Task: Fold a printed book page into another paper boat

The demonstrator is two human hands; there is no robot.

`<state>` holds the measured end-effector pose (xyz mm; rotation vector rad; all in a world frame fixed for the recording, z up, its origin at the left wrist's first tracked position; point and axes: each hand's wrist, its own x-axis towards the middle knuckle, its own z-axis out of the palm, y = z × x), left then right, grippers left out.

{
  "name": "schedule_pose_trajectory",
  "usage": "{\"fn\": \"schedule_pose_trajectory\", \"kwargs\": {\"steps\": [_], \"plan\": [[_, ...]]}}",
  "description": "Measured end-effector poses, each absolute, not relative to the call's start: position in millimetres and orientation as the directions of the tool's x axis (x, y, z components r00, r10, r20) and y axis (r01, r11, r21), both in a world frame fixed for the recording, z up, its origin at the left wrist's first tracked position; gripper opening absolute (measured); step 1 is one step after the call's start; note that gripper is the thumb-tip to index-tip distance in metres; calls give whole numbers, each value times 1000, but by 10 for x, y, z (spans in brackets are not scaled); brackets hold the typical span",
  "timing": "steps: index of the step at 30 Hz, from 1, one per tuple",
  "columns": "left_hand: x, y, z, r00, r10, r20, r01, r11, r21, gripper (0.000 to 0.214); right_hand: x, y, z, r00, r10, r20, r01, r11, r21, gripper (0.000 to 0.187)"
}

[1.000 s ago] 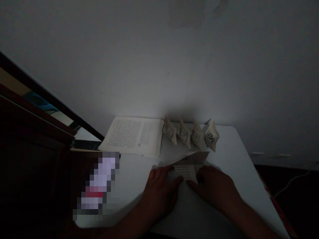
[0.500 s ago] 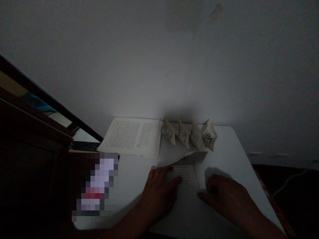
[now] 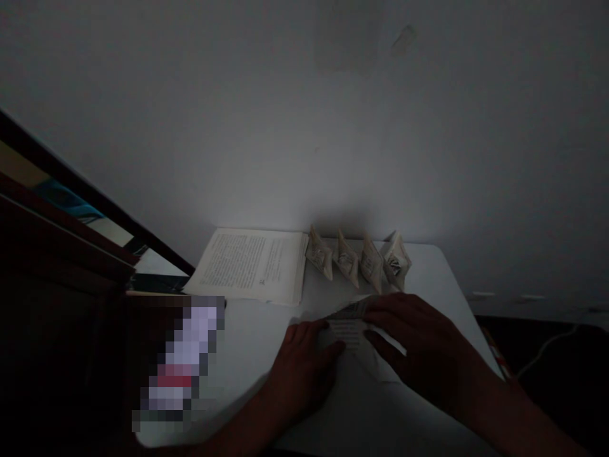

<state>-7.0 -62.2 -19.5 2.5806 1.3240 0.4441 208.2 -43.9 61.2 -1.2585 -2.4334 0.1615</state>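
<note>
A partly folded sheet of printed paper [image 3: 351, 337] lies on the table between my two hands. My left hand [image 3: 307, 358] holds its left side, with the thumb and index finger pressed on the paper. Over the raised upper flap sits my right hand [image 3: 423, 346], its fingers on the far side and its thumb nearer me, gripping the paper. The right hand covers part of the sheet's right side. Just beyond, several folded paper boats [image 3: 346, 259] stand in a row.
A stack of printed pages [image 3: 242, 263] lies at the back left of the white table [image 3: 257, 343], beside the boats. Nearer, at the left edge, is a blurred-out phone-shaped object [image 3: 183, 355]. The wall [image 3: 266, 127] rises behind the table. A dark wooden frame [image 3: 95, 178] stands left.
My right hand has moved up and left from the table beside the sheet onto its raised flap. My left hand has kept its hold. The view has shifted slightly.
</note>
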Motion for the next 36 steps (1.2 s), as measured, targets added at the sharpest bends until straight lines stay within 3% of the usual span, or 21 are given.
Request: {"fn": "schedule_pose_trajectory", "kwargs": {"steps": [6,13,16,19,21,24,27,30,34,36], "plan": [[-87,-600,-143,583,802,129,741,-590,321,36,1594,-61,535,-725,689,-1,685,720,-107,10],[-124,-592,-164,505,833,227,709,-550,441,28,1567,71,442,-640,755,-141,766,642,-40,16],[-102,-572,-224,364,891,270,675,-453,583,31,1668,74,501,-596,792,-131,802,577,-155,18],[-51,-504,-184,241,951,192,609,-303,734,34,1771,34,592,-552,833,-32,780,502,-373,18],[-15,-433,-92,244,965,95,556,-219,801,23,1841,-12,640,-512,858,39,733,460,-501,18],[14,-322,77,242,965,102,496,-214,841,9,1947,-93,661,-461,873,159,643,452,-618,17],[5,-242,168,275,913,300,418,-395,818,6,2042,-179,613,-466,831,303,546,540,-640,16],[-20,-218,122,361,770,526,399,-637,659,10,2108,-274,504,-497,755,428,492,651,-577,19],[-57,-270,-66,495,660,565,449,-751,484,15,2152,-414,295,-590,622,515,470,783,-407,21],[-77,-310,-146,546,638,543,473,-770,429,14,2154,-481,180,-635,599,488,493,800,-341,19]]}}
